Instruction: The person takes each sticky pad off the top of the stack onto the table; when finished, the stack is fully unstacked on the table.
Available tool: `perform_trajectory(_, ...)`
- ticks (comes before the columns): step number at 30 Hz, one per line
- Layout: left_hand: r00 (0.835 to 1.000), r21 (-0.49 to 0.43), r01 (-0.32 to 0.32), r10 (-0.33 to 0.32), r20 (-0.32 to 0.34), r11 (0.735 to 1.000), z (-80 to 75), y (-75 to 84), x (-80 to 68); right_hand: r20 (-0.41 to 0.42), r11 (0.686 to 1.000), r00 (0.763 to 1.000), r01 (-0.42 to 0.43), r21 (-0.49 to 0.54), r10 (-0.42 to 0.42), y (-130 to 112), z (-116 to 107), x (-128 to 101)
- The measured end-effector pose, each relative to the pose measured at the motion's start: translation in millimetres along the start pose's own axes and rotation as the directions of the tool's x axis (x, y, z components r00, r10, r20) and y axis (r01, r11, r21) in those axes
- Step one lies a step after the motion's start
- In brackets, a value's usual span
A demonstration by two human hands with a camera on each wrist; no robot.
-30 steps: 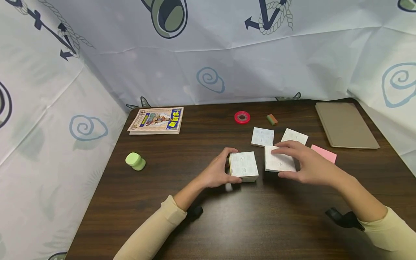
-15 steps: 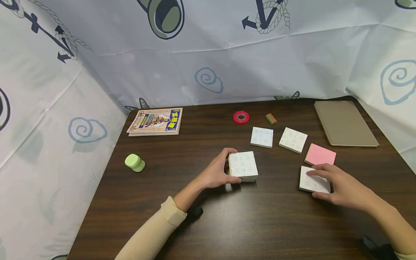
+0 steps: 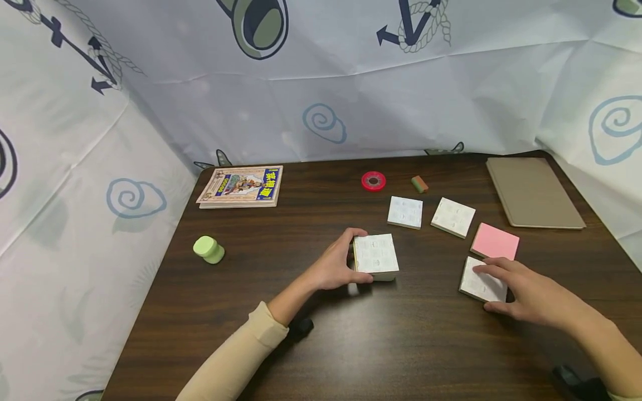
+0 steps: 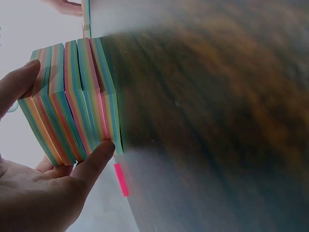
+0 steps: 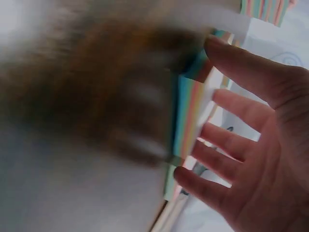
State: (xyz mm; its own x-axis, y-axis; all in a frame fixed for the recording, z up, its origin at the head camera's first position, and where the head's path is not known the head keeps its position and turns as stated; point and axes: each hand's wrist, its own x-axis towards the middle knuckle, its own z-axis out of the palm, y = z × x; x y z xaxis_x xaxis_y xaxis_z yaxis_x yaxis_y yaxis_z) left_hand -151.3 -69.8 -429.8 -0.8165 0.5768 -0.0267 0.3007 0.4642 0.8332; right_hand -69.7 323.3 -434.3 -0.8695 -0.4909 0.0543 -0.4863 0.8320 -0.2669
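Observation:
Beside the middle of the table, my left hand [image 3: 333, 262] holds a stack of sticky note pads [image 3: 376, 253] between thumb and fingers. The stack's sides show rainbow stripes [image 4: 72, 104] in the left wrist view, and its top is white with faint print. Over to the right, my right hand [image 3: 526, 289] holds a single white-topped sticky note pad [image 3: 476, 281], thumb at its near edge and fingers over its top and far side. That pad has striped edges [image 5: 188, 116] in the right wrist view. Just behind it lies a pink sticky note pad [image 3: 495, 240].
Two more white-topped pads, one left [image 3: 405, 212] and one right [image 3: 453, 217], lie behind the stack. Farther back are a red ring-shaped roll [image 3: 373, 181], a small green-and-orange block [image 3: 419, 184], books [image 3: 241, 186] and a grey-brown flat board [image 3: 534, 192]. A green capped jar [image 3: 209, 249] stands left.
My right hand has carried the pad from beside the stack rightward to near the pink pad, then turned it slightly. My left hand has stayed on the stack.

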Motion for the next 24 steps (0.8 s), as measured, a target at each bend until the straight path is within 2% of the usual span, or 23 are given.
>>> perform_trajectory(3,1.000,0.010,-0.001,0.001,-0.002,1.000,0.2,0.0,-0.5,0.065,0.999,0.997,-0.036,0.006,0.036,-5.0,-10.5,2.9)
perform_trajectory(6,1.000,0.011,-0.005,0.005,-0.003,1.000,0.3,-0.2,-0.8,0.090,0.999,0.995,-0.053,0.010,0.052,-13.2,-23.9,8.7)
perform_trajectory(10,1.000,-0.004,-0.011,0.011,-0.009,1.000,-0.3,-0.6,-1.2,0.048,0.999,0.999,-0.018,0.037,0.017,-33.5,-42.4,24.0)
perform_trajectory(13,1.000,-0.008,-0.017,0.017,-0.011,1.000,-0.6,-1.0,-1.4,-0.023,0.997,0.998,0.066,0.050,-0.065,-52.2,-48.4,42.1)
perform_trajectory(16,1.000,0.001,-0.023,0.023,-0.014,1.000,-0.2,-1.1,-1.2,-0.066,0.984,0.985,0.162,0.073,-0.157,-68.6,-43.4,64.0)
perform_trajectory(19,1.000,0.022,-0.024,0.024,-0.020,0.999,0.2,-0.5,-1.1,-0.070,0.964,0.970,0.239,0.113,-0.232,-82.0,-31.6,87.1)
perform_trajectory(24,1.000,0.063,-0.015,0.016,-0.016,0.998,1.0,-0.8,-0.3,-0.043,0.939,0.953,0.304,0.161,-0.301,-99.3,-10.5,118.9)
